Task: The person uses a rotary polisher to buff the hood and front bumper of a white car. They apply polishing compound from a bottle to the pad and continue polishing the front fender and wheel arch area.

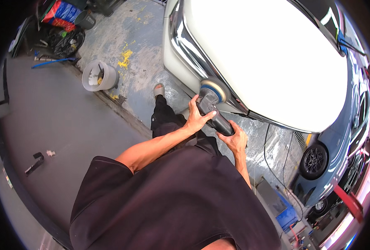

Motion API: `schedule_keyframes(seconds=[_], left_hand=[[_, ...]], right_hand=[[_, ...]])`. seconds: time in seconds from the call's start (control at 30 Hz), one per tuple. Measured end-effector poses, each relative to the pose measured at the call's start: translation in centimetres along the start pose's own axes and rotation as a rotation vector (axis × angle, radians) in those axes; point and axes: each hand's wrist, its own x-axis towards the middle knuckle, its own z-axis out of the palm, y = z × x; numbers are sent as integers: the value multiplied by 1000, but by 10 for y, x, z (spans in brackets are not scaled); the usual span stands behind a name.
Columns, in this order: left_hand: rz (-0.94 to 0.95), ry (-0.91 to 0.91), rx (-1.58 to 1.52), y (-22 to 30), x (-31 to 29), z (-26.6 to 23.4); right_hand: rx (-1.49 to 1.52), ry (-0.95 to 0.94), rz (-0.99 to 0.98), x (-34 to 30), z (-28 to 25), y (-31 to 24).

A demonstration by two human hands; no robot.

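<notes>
Underfoot, scuffed floor (145, 39), white car (268, 62), polisher (208, 98)

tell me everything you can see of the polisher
The polisher looks dark and plastic, with a thick handle, a blue ring and a pale pad. It slants, pad against or very near the front corner of the white car; contact is hidden. The left hand grips behind the pad, the right hand the handle's far end.

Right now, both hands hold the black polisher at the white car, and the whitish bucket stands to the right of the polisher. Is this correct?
Not quite: the head view shows the whitish bucket to the left of the black polisher, not the right. The left hand and right hand do hold the polisher at the white car.
</notes>
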Motion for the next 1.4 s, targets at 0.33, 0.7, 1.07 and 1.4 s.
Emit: schedule_keyframes(seconds=[0.33, 0.7, 1.07, 1.4], left_hand=[[64, 106, -18, 10, 42, -49], [107, 114, 104, 33, 93, -111], [95, 67, 178, 68, 156, -182], [134, -17, 227, 95, 203, -225]], right_hand=[[-45, -69, 80, 37, 5, -72], [32, -87, 110, 78, 15, -139], [111, -71, 189, 116, 28, -223], [204, -35, 279, 130, 47, -279]])
